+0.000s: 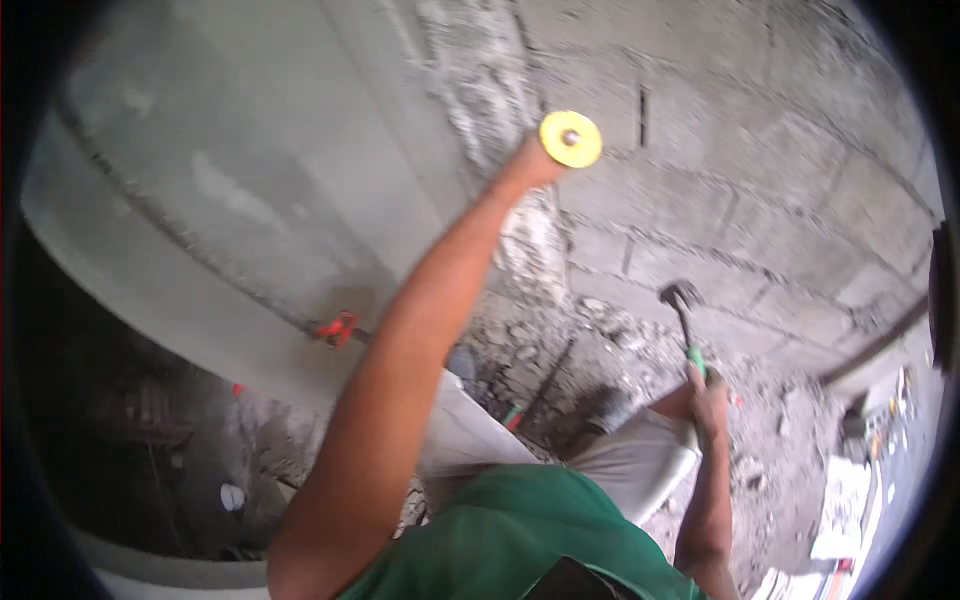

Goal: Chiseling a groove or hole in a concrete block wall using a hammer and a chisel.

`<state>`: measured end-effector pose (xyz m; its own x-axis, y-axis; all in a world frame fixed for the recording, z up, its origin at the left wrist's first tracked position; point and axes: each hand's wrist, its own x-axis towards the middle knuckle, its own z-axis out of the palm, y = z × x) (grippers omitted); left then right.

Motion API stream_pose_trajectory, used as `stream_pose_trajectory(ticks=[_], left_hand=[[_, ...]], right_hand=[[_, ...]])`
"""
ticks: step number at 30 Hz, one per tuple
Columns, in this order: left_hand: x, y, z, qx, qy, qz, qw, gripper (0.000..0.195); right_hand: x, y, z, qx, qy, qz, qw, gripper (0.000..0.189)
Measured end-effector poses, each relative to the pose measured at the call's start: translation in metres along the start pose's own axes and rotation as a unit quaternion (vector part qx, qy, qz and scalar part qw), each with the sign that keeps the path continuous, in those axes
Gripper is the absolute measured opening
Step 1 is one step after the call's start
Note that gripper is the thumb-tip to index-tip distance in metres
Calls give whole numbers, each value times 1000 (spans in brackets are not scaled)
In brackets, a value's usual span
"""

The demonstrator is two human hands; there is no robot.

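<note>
My left hand (541, 166) is raised against the wall, closed around a chisel just under its round yellow hand guard (556, 141). The metal striking end shows at the guard's centre; the chisel's tip is hidden. Behind that hand runs a rough, chipped strip of masonry (534, 244) between smooth grey plaster (300, 127) and bare concrete blocks (690, 120). Lower and to the right, my right hand (709, 405) grips the green handle of a hammer (696, 358). The hammer's dark head (680, 292) points up toward the wall, apart from the chisel.
Broken rubble (525, 337) covers the floor along the wall's foot. A bar-like tool with a red and green end (514, 417) lies between my legs. A red fitting (339, 328) sits in a groove in the plaster. Papers or sacks (841, 502) lie at right.
</note>
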<state>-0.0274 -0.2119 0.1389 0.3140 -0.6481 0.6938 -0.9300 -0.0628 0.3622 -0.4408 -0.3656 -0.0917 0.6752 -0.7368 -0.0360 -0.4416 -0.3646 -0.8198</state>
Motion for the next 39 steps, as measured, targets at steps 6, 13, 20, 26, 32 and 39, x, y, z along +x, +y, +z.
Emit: stream_pose_trajectory(ticks=[6,13,20,26,32,39], left_hand=[[5,-19,-10,-44,-49,-109,992,42],[-4,8,-17,-25,-83,-108,990,47],[-1,11,4,-8,-121,-128,984,51],[5,-7,3,4,-116,-112,987,42],[6,2,-6,-12,-100,-86,991,41],[-11,6,23,79,-80,-131,985,42]], right_hand=[[2,-86,-14,238,-31,-44,970,40],[18,-204,-48,384,84,-352,849,48],[84,-192,12,111,12,-204,973,45],[31,-240,-56,319,38,-217,922,43],[34,-273,-68,372,146,-462,791,50],[61,-213,-2,103,-3,-139,985,49]])
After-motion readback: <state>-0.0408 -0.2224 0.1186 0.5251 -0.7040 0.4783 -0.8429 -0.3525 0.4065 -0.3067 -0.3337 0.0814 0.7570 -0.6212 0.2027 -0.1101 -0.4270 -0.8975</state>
